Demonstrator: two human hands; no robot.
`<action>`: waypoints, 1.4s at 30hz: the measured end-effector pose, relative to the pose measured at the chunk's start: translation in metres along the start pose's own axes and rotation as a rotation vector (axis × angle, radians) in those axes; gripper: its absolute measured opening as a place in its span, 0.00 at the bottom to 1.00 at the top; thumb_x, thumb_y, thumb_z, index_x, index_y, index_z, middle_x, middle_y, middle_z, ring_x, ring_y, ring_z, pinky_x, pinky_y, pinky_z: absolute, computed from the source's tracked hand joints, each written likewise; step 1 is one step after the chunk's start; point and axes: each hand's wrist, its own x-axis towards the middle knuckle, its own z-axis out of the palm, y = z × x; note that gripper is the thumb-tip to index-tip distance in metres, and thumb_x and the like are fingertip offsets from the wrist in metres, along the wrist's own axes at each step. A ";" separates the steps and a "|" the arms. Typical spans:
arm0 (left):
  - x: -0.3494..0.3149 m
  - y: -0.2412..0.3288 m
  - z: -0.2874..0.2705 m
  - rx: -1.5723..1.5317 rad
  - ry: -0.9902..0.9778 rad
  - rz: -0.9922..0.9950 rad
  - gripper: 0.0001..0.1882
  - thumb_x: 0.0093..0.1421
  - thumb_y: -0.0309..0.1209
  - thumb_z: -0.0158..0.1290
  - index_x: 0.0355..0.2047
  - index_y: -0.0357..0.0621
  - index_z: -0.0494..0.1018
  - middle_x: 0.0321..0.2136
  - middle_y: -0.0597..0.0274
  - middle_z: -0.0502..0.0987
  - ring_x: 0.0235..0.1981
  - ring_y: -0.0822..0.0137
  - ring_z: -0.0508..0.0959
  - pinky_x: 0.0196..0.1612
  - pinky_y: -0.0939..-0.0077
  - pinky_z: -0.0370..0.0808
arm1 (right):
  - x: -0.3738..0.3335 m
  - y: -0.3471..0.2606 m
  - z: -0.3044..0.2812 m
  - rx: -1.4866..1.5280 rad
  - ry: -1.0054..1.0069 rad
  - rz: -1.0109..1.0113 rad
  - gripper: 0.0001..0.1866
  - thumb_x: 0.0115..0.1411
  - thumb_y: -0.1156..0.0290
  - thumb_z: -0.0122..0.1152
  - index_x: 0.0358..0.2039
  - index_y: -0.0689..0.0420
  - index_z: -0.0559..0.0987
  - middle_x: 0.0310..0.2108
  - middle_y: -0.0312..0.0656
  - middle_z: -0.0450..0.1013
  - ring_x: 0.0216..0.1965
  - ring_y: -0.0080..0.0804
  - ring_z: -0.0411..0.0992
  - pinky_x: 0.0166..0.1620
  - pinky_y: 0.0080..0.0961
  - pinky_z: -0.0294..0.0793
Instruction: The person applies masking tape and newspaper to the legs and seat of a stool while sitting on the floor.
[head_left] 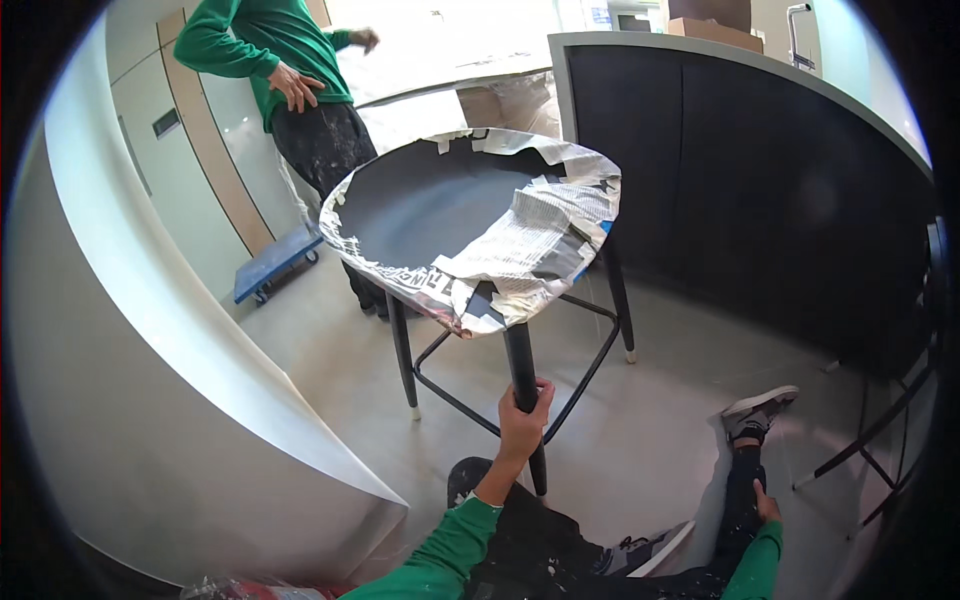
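A tall black stool [400,215] stands upright in front of me, its rim wrapped in taped newspaper [540,240]. A large sheet of the paper also covers part of the dark surface at the front right. My left hand [524,420] is closed around the lower half of the stool's nearest black leg [521,360]. Thin black rails join the legs below. My right hand [767,503] rests against my outstretched right shin in dark trousers, away from the stool; its fingers are partly hidden, and it holds no tool.
Behind the stool stands a person in a green top [290,50], one hand at the hip. A blue platform trolley [278,262] is beside them. A curved black counter [740,180] bounds the right, a pale curved wall [200,340] the left. Dark furniture legs [860,440] stand at far right.
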 end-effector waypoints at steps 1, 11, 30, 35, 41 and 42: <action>-0.002 -0.002 -0.003 0.011 -0.004 -0.003 0.06 0.64 0.26 0.58 0.36 0.35 0.74 0.19 0.70 0.71 0.16 0.79 0.69 0.20 0.83 0.65 | -0.017 -0.014 0.000 -0.006 0.013 -0.011 0.64 0.52 0.16 0.44 0.55 0.77 0.73 0.57 0.71 0.69 0.63 0.61 0.66 0.63 0.46 0.65; -0.005 0.013 0.002 -0.005 0.028 0.003 0.07 0.64 0.27 0.59 0.35 0.36 0.74 0.16 0.70 0.70 0.14 0.79 0.68 0.19 0.82 0.64 | -0.058 -0.046 -0.020 0.041 -0.050 0.024 0.64 0.52 0.18 0.46 0.57 0.77 0.71 0.60 0.70 0.66 0.65 0.62 0.62 0.66 0.44 0.62; -0.001 0.010 0.006 0.002 0.007 0.003 0.08 0.65 0.28 0.58 0.35 0.35 0.74 0.17 0.69 0.69 0.14 0.78 0.68 0.19 0.82 0.65 | -0.029 -0.019 -0.004 0.031 0.071 0.079 0.65 0.51 0.17 0.46 0.53 0.81 0.73 0.57 0.72 0.68 0.62 0.63 0.66 0.64 0.46 0.64; -0.001 0.009 0.007 0.020 0.009 0.016 0.08 0.65 0.28 0.58 0.35 0.35 0.74 0.16 0.69 0.69 0.14 0.78 0.68 0.19 0.81 0.66 | -0.014 -0.009 0.002 0.051 0.075 0.049 0.66 0.50 0.17 0.46 0.53 0.81 0.73 0.57 0.73 0.68 0.63 0.63 0.65 0.64 0.46 0.63; -0.002 0.010 0.007 0.024 0.011 0.018 0.08 0.65 0.29 0.58 0.35 0.35 0.74 0.16 0.69 0.69 0.14 0.78 0.68 0.19 0.81 0.65 | -0.016 -0.010 0.003 0.030 0.093 0.061 0.66 0.50 0.16 0.45 0.54 0.80 0.72 0.58 0.72 0.67 0.64 0.62 0.64 0.65 0.46 0.62; -0.002 0.012 0.009 0.016 0.015 0.013 0.08 0.65 0.29 0.58 0.35 0.35 0.74 0.16 0.69 0.69 0.14 0.78 0.68 0.19 0.81 0.65 | -0.015 -0.009 0.002 0.030 0.100 0.058 0.66 0.50 0.16 0.45 0.55 0.80 0.72 0.59 0.72 0.66 0.64 0.62 0.64 0.65 0.46 0.62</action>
